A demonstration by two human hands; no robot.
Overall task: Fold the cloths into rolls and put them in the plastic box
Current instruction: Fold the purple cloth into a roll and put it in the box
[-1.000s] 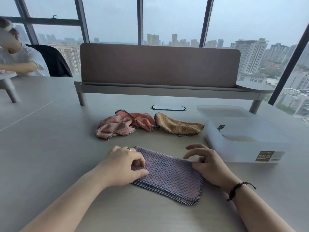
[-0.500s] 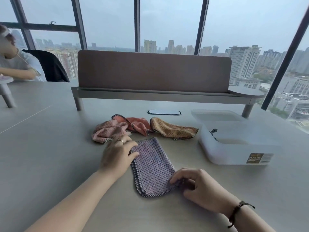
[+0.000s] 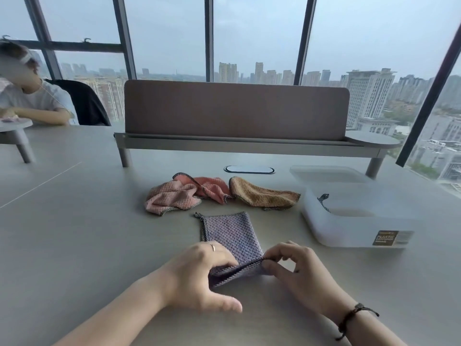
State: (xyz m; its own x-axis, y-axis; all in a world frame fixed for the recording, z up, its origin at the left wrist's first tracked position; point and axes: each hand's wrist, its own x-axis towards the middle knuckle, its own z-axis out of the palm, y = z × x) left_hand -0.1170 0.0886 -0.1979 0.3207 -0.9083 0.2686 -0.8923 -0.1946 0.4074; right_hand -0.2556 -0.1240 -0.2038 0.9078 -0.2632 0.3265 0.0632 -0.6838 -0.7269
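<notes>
Purple cloth [image 3: 230, 233] near edge pinched up between both hands' fingers [image 3: 270, 264].

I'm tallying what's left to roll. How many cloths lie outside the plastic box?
4: purple cloth in both hands; pink cloth, coral cloth and tan cloth bunched behind it. Others may hide underneath.

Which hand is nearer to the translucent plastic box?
The right hand. It is just in front of the translucent plastic box, toward its left; the left hand is farther left, across the folded purple cloth.
</notes>
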